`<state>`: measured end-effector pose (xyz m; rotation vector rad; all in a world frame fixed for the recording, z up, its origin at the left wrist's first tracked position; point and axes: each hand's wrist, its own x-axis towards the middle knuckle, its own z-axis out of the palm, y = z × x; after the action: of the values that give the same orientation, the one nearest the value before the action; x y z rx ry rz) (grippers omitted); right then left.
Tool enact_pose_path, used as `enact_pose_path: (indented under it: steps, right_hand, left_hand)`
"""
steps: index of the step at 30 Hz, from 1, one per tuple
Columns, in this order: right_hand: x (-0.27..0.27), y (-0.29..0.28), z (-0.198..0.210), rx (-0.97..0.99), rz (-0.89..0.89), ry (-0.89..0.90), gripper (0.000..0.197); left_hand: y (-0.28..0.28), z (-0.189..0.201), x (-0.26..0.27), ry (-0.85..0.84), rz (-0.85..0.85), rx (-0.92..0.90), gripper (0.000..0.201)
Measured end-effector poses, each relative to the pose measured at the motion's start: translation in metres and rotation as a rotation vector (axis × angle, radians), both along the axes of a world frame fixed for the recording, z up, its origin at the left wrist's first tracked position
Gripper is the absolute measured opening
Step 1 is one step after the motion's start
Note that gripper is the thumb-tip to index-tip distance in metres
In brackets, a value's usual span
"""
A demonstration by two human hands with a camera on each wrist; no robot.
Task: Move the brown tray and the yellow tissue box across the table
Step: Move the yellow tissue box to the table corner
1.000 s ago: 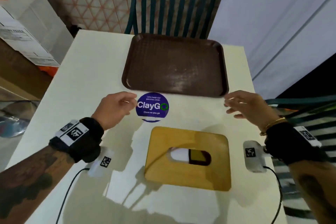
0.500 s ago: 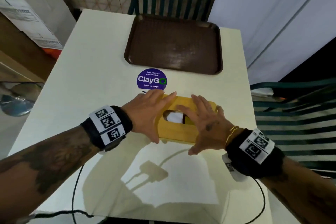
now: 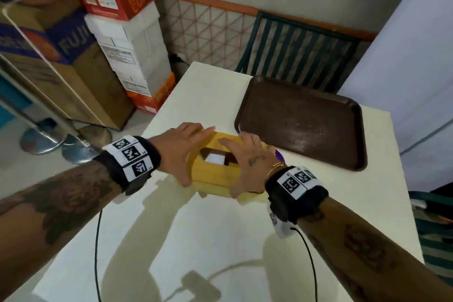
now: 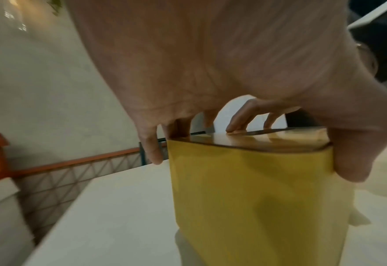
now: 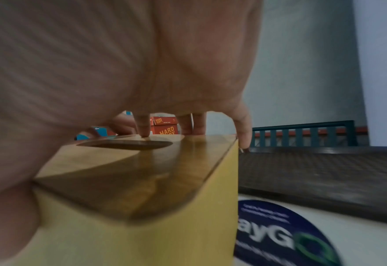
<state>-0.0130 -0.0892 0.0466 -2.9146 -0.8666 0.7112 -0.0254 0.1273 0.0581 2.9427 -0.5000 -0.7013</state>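
The yellow tissue box (image 3: 215,176) with a glossy wooden top and an oval slot showing white tissue sits between my hands near the middle of the white table (image 3: 186,240). My left hand (image 3: 181,152) grips its left end, fingers over the top and thumb down the near side (image 4: 251,198). My right hand (image 3: 245,167) grips the right end the same way (image 5: 153,234). Whether the box is off the table I cannot tell. The empty brown tray (image 3: 301,120) lies flat at the far right, just beyond the box (image 5: 324,171).
A round purple sticker (image 5: 279,234) on the table lies right of the box, mostly hidden under my right hand. Stacked cardboard boxes (image 3: 117,32) stand left of the table. A green slatted chair (image 3: 294,51) stands behind it, another (image 3: 436,228) at the right edge.
My hands left the tray's near corners, came back to the tissue box and took hold of it. The box now sits further out, beside the tray's near-left corner. The view has swung left.
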Motion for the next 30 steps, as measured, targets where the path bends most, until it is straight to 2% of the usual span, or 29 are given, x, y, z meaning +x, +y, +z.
enact_pose_path:
  steps: [5, 13, 16, 18, 19, 21, 23, 24, 27, 30]
  right_hand:
    - [0.039, 0.066, -0.003, -0.026, 0.043, 0.036, 0.126]
    - [0.055, 0.099, -0.015, -0.064, 0.049, 0.008, 0.122]
    - [0.049, 0.1, -0.018, -0.011, 0.049, -0.108, 0.095]
    - [0.046, 0.103, -0.027, 0.029, 0.081, -0.258, 0.068]
    - [0.048, 0.106, -0.03, 0.039, 0.071, -0.307, 0.058]
    - [0.058, 0.113, -0.034, 0.056, 0.052, -0.359, 0.052]
    - [0.073, 0.125, -0.033, 0.059, 0.04, -0.374, 0.053]
    - [0.081, 0.13, -0.033, 0.052, 0.038, -0.372, 0.053]
    - [0.107, 0.141, -0.032, 0.046, -0.018, -0.377, 0.054]
    - [0.142, 0.152, -0.037, 0.068, -0.131, -0.377, 0.051]
  left_hand:
    - [0.057, 0.002, 0.028, 0.024, 0.045, 0.071, 0.141]
    - [0.097, -0.022, 0.044, -0.007, 0.076, -0.003, 0.14]
    - [0.11, -0.027, 0.043, -0.015, 0.146, -0.122, 0.139]
    - [0.124, -0.03, 0.039, 0.037, 0.356, -0.364, 0.138]
    - [0.132, -0.032, 0.036, 0.041, 0.506, -0.527, 0.13]
    - [0.147, -0.046, 0.036, -0.043, 0.858, -0.818, 0.097]
    - [0.164, -0.066, 0.038, -0.142, 1.143, -0.873, 0.064]
    - [0.17, -0.075, 0.04, -0.137, 1.177, -0.83, 0.052]
    - [0.175, -0.099, 0.043, 0.013, 1.088, -0.692, 0.029]
    - [0.171, -0.109, 0.049, 0.051, 1.028, -0.64, 0.023]
